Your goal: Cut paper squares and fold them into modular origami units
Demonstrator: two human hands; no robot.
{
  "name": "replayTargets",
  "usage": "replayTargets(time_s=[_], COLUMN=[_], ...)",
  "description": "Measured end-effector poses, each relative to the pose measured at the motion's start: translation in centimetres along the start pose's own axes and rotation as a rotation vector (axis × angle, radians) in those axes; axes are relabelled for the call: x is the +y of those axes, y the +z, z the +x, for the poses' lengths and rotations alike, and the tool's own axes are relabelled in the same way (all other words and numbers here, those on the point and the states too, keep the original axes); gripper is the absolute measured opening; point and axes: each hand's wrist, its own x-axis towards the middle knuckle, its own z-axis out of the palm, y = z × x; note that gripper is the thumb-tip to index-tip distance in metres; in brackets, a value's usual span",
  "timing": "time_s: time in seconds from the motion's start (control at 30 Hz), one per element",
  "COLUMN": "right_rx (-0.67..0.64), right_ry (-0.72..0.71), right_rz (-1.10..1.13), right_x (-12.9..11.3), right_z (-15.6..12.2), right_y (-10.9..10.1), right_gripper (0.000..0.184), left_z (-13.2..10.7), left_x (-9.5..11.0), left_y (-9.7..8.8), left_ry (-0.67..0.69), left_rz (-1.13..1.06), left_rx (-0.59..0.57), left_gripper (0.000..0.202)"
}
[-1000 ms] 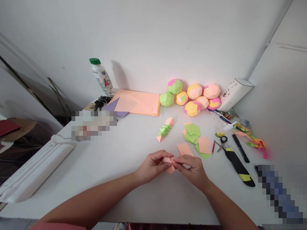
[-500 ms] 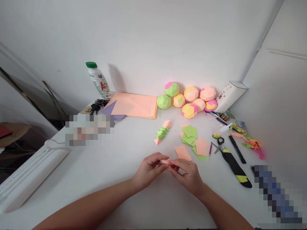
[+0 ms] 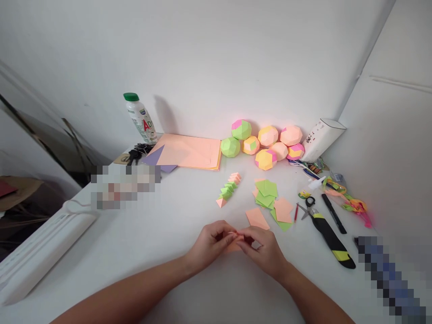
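Between my two hands, low over the white table, is a small peach piece of paper (image 3: 235, 245), mostly covered by fingers. My left hand (image 3: 216, 242) pinches its left side, thumb against fingertips. On the other side my right hand (image 3: 261, 243) grips it with thumb and forefinger. Just beyond the fingers lies a flat peach paper piece (image 3: 257, 218). A row of folded peach and green paper units (image 3: 228, 189) stands farther back. To the right of that row is a loose pile of green and peach paper pieces (image 3: 266, 192).
Several faceted paper balls (image 3: 266, 159) line the wall, beside a stack of peach sheets (image 3: 189, 150) and a green-capped bottle (image 3: 141, 119). Scissors (image 3: 308, 208), a black-and-yellow cutter (image 3: 332, 238), a black pen (image 3: 334, 213) and a white box (image 3: 322, 140) are on the right. A white device (image 3: 47, 256) lies left.
My fingers have shifted on the peach paper, and more of it now shows below them. The right hand's fingertips have come closer to the left's. The view has tipped slightly upward.
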Motion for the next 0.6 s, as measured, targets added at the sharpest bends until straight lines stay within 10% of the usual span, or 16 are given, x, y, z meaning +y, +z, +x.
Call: replayTargets(time_s=[0.6], right_rx=[-0.058], right_ry=[0.168], right_rz=[0.091], right_x=[-0.23], right_z=[0.14], right_y=[-0.47], right_gripper=[0.015], left_z=[-0.41], left_x=[0.14], left_y=[-0.21], left_ry=[0.045], left_rz=[-0.056], left_rx=[0.01], left_gripper=[0.025])
